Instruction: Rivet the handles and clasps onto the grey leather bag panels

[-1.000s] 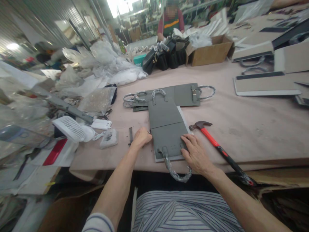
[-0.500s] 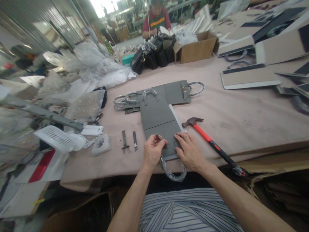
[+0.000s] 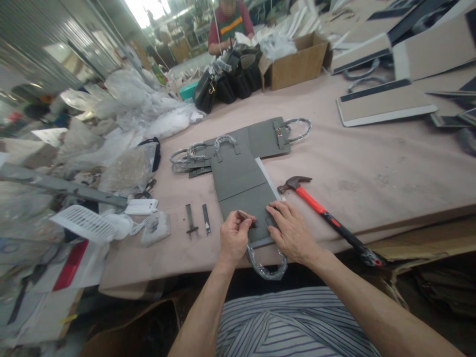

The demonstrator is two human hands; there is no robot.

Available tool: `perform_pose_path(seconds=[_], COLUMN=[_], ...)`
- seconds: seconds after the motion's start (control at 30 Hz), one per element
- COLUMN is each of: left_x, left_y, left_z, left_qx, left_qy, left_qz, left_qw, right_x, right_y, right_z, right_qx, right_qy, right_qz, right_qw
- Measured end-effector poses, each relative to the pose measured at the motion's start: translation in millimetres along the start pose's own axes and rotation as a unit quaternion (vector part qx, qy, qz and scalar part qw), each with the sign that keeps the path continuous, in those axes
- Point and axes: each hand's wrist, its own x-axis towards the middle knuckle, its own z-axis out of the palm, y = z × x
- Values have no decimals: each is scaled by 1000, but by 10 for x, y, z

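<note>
Left hand (image 3: 235, 238) has shifted onto the grey panel (image 3: 243, 173), pinching a slim tool (image 3: 241, 214), lower end unclear; right hand (image 3: 292, 230), fingers slightly spread, rests at the panel's right edge. Near handle (image 3: 264, 273) overhangs the table (image 3: 320, 144); room opens beyond the hammer (image 3: 312, 200).

The panel (image 3: 241, 171) is plain grey-green; the slim tool (image 3: 242, 215) over it looks dark. Right of the panel, the hammer (image 3: 327, 216) pairs red with black. Around the panel, the worktop (image 3: 316, 141) is dusty pink. Beyond the panel, the bags (image 3: 224, 88) are black, the carton (image 3: 297, 68) brown. Nearer than the panel, the garment (image 3: 269, 325) is striped in white and dark blue.
</note>
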Motion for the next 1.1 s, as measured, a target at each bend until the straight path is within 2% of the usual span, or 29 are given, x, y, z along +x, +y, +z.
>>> perform_pose_path(seconds=[0.1, 0.27, 0.4, 0.47, 0.53, 0.63, 0.7, 0.73, 0.8, 0.9, 0.97, 1.0, 1.03, 1.07, 1.1], left_x=[-13, -39, -43, -48, -56, -60, -54, -50, -44, -44, -49, -52, -54, -56, -57], left_y=[-10, -7, -7, -17, -30, -44, -46, -46, -43, -40, -41, -44, -48, -53, -59], left_z=[3, 23, 19, 11, 6, 12, 26, 34, 48, 65, 75, 80, 85, 90, 94], left_qx=[23, 90, 122, 138, 156, 169, 161, 154, 143, 148, 154, 155, 154, 152, 150], left_qy=[1, 5, -5, -11, -20, -39, -37, -31, -18, -16, -16, -15, -13, -13, -13], left_qz=[13, 78, 104, 116, 135, 157, 156, 151, 143, 150, 156, 157, 157, 158, 159], left_qw=[1000, 993, 987, 984, 978, 972, 974, 976, 979, 977, 976, 975, 975, 976, 976], right_x=[-7, -1, 20, 4, -41, -135, -179, -188, -182, -138, -106, -91, -79, -70, -63], right_y=[-4, -4, 125, 256, 406, 606, 686, 705, 694, 546, 367, 261, 150, 38, -67], right_z=[2, -2, -102, -217, -362, -577, -681, -717, -763, -816, -885, -938, -1002, -1073, -1148], right_qx=[4, 20, 75, 60, -15, -154, -173, -143, 17, 279, 379, 406, 425, 426, 403], right_qy=[3, 1, 24, 66, 83, 9, -47, -64, -95, -139, -156, -150, -134, -109, -75], right_qz=[0, 2, -20, 6, 58, 142, 193, 222, 309, 396, 422, 430, 433, 424, 396], right_qw=[1000, 1000, 997, 996, 995, 978, 965, 962, 946, 864, 809, 793, 783, 791, 822])
